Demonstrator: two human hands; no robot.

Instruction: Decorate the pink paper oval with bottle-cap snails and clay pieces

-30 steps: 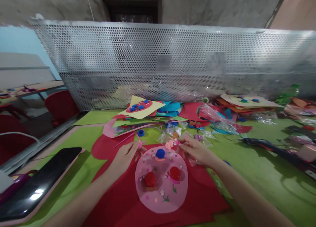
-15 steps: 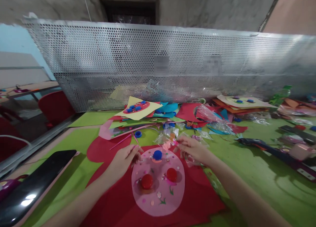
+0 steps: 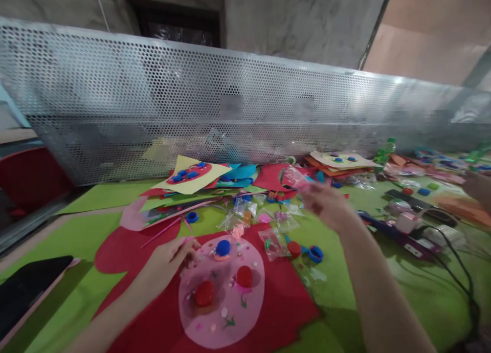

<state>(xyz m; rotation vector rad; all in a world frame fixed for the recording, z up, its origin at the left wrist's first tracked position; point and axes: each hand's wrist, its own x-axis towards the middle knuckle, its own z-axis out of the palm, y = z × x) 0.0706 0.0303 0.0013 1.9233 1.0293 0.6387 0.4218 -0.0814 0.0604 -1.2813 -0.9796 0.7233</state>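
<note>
A pink paper oval point(image 3: 251, 312) lies on red paper point(image 3: 286, 296), bearing a blue bottle cap point(image 3: 223, 248), two red bottle caps point(image 3: 244, 276) and small flower and leaf pieces. At the oval's upper left edge is my left hand point(image 3: 174, 256), its fingers curled together; whatever they may pinch is hidden. My right hand point(image 3: 328, 207), smeared by motion, hovers over the right side near a crumpled pink plastic wrapper point(image 3: 295, 177). Its fingertips blur, so I cannot tell what they hold. Small clear bags point(image 3: 274, 244) and a peach-coloured piece point(image 3: 238, 232) lie between the hands.
A black phone point(image 3: 34, 286) lies at left. Stacked coloured paper point(image 3: 199, 181) sits at the back before a perforated metal screen point(image 3: 184, 87). At right are a power strip point(image 3: 402, 243) with cables, a green bottle point(image 3: 386, 149) and another person's hand point(image 3: 477, 189).
My right hand has moved right and up, away from the oval, where it held a small pink piece with a googly eye. My left hand stays by the oval. The view has turned right.
</note>
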